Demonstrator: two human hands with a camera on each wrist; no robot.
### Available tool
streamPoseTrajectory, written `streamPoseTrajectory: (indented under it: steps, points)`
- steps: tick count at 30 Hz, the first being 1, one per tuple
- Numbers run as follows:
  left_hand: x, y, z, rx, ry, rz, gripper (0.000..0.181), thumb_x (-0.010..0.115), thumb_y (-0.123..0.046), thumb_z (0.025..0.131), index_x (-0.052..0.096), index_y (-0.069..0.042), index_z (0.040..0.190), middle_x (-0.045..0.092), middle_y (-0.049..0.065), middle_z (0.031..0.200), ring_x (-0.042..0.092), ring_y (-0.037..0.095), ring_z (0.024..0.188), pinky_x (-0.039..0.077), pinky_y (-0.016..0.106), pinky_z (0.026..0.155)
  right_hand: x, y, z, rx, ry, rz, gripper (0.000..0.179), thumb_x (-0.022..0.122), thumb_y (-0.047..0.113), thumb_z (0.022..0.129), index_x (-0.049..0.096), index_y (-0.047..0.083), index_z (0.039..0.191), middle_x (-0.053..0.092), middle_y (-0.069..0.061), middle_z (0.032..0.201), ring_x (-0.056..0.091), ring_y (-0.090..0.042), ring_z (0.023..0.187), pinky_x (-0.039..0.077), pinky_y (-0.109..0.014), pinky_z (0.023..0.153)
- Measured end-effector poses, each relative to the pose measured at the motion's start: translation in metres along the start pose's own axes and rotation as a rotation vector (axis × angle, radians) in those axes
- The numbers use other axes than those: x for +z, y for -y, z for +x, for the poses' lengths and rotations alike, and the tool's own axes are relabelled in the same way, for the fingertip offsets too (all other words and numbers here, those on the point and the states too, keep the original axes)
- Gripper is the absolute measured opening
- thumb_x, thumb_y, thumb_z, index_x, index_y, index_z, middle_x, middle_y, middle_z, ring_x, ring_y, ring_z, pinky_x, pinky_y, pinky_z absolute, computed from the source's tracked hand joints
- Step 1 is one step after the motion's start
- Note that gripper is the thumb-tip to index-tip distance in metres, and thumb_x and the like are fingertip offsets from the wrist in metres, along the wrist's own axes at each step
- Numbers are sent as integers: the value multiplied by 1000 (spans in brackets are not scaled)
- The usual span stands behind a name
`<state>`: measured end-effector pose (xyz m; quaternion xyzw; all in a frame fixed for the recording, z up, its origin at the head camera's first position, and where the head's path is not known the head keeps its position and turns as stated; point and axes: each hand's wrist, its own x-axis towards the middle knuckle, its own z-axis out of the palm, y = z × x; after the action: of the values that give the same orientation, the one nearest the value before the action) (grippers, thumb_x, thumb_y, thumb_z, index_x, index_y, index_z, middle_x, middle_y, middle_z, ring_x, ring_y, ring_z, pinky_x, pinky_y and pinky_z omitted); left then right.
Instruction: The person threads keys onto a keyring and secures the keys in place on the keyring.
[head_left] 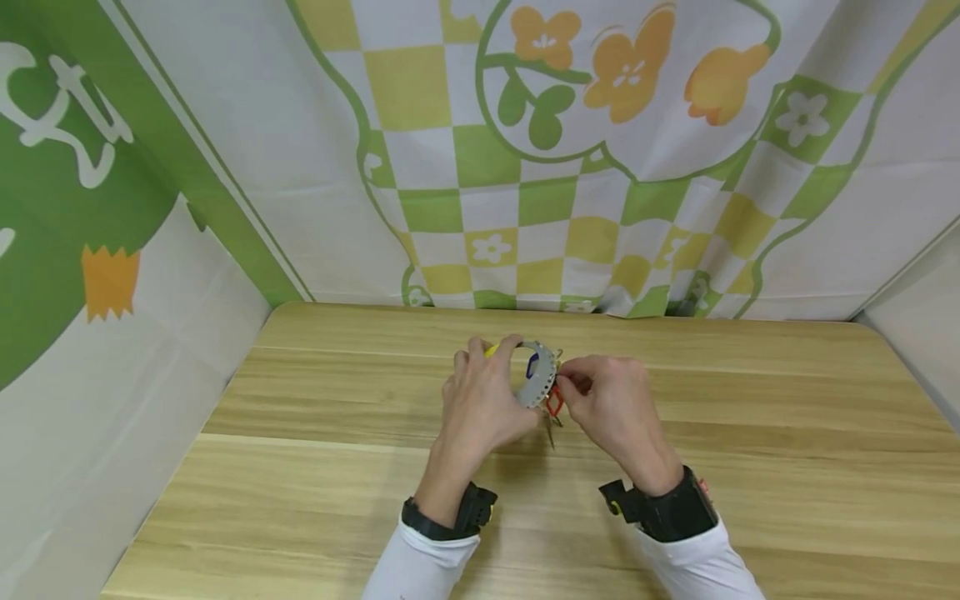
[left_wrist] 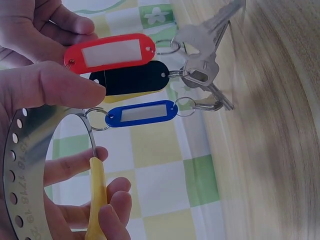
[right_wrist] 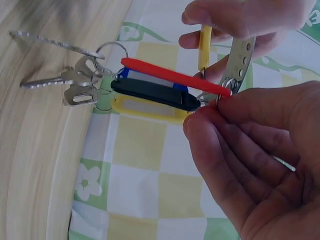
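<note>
My left hand (head_left: 483, 392) holds a grey metal key ring holder (left_wrist: 25, 165), a curved band with numbered holes along its edge. Its fingers lie around the yellow handle (left_wrist: 96, 200), thumb near the band. From the band's edge hang key tags: red (left_wrist: 112, 52), black (left_wrist: 132, 80), blue (left_wrist: 142, 112) and yellow (right_wrist: 150, 109). Silver keys (right_wrist: 47, 81) dangle from the tags' far ends, over the table. My right hand (head_left: 611, 400) pinches the small split ring (right_wrist: 220, 100) at the red tag's end, beside the band. Its fingertips partly hide that ring.
A wood-grain table (head_left: 315, 483) lies below both hands. Behind it hangs a checked, flowered curtain (head_left: 547, 200), with a green and white cloth (head_left: 172, 275) at the left. Black wrist straps (head_left: 675, 508) sit over white sleeves (head_left: 423, 567).
</note>
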<state>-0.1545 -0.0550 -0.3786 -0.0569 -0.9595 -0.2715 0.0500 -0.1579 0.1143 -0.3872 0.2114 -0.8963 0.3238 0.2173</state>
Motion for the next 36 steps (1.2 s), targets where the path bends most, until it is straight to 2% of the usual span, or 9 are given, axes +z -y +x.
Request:
streamPoseTrajectory:
  steps: [11,14,17,22,26,30,36]
  points:
    - [0,1,0,4,4,7,88,84,-21,62,55,-20,145,52,21,128,51,36,103,49,53,74,0,-3,1,-118,6,-28,11,76,-5,80,79,5,82,70,0,69,58,-4,56,47,-26,51]
    - [0,0,0,1,5,4,87,84,-22,62,55,-20,145,52,21,128,51,36,103,49,54,75,0,-4,1,-116,18,-22,10,75,-5,81,79,4,83,70,0,70,59,-5,57,48,-26,52]
    - [0,0,0,-4,6,0,88,85,-23,63,55,-20,145,52,21,129,51,36,104,49,54,75,-1,-3,1,-60,40,2,9,74,-3,83,78,4,84,71,0,71,61,-5,59,50,-27,53]
    - [1,1,0,-14,1,5,89,86,-27,63,55,-19,145,51,22,132,52,38,108,49,56,77,-1,0,1,106,59,51,2,76,3,84,78,4,85,71,0,70,65,-8,60,53,-30,56]
    - [1,1,0,-23,-8,8,89,87,-28,63,54,-18,146,51,23,134,52,39,111,50,57,78,-1,3,1,204,56,81,4,76,8,85,78,5,84,70,1,68,64,-8,57,52,-30,55]
    - [2,1,1,-28,-15,7,88,87,-28,64,54,-18,145,51,23,134,53,40,111,50,58,78,0,4,0,252,43,93,5,76,9,86,78,6,84,70,1,67,63,-8,56,51,-31,55]
    - [2,1,1,-33,-10,15,87,86,-29,65,54,-19,145,51,23,134,53,41,112,50,58,77,2,6,0,282,27,99,4,76,7,84,79,6,82,70,1,67,63,-9,55,50,-32,55]
